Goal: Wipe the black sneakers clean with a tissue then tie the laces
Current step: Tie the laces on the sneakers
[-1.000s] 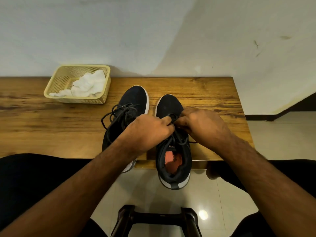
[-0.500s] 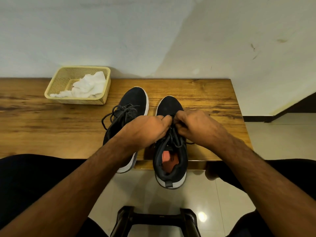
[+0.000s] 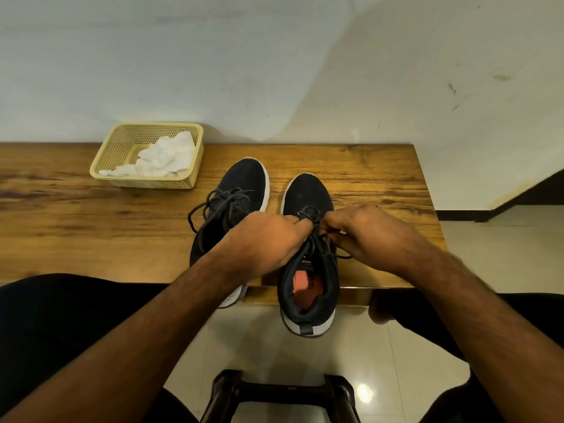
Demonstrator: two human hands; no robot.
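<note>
On the table (image 3: 91, 227), two black sneakers with white soles sit side by side, toes to the wall. Right sneaker (image 3: 308, 270) hangs its heel over the near edge, orange insole showing. Both hands meet over its laces (image 3: 309, 213): left hand (image 3: 268, 242) has fingers curled, pinching lace at the upper eyelets; right hand (image 3: 369, 236) curls in too, fingertips tucked on the lace just beside. Left sneaker (image 3: 241, 193) lies partly under the left wrist, its laces loose and sprawled. Back left, a basket (image 3: 189, 178) holds crumpled white tissue (image 3: 164, 158).
</note>
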